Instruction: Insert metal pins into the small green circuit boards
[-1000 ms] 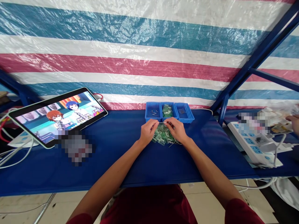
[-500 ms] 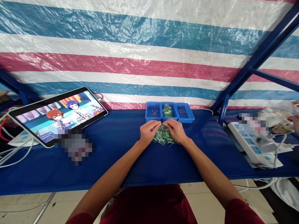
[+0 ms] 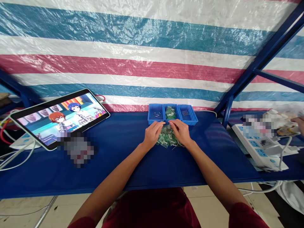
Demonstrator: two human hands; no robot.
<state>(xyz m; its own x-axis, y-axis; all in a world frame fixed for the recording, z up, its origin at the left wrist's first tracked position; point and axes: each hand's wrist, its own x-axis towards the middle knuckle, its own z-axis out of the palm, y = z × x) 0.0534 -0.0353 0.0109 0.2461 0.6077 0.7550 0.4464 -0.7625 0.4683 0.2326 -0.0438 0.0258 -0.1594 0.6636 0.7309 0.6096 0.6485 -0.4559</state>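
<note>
Both hands work above a pile of small green, clear-edged pieces on the blue table, just in front of three joined blue bins. My left hand is closed, thumb against fingertips, at the pile's left side. Over the right side, my right hand makes a similar pinch. Whatever sits between the fingertips is too small to make out. The left bin holds several thin metal pins, the middle bin holds more green pieces, and the right bin contains a few small metal parts.
A tablet playing a cartoon leans at the left, with a blurred item before it. White power strips and cables lie at the right, where another person's hand reaches in. A striped tarp hangs behind.
My hands have moved slightly apart; the right hand has shifted a little to the right. The other person's hand at the far right has moved slightly.
</note>
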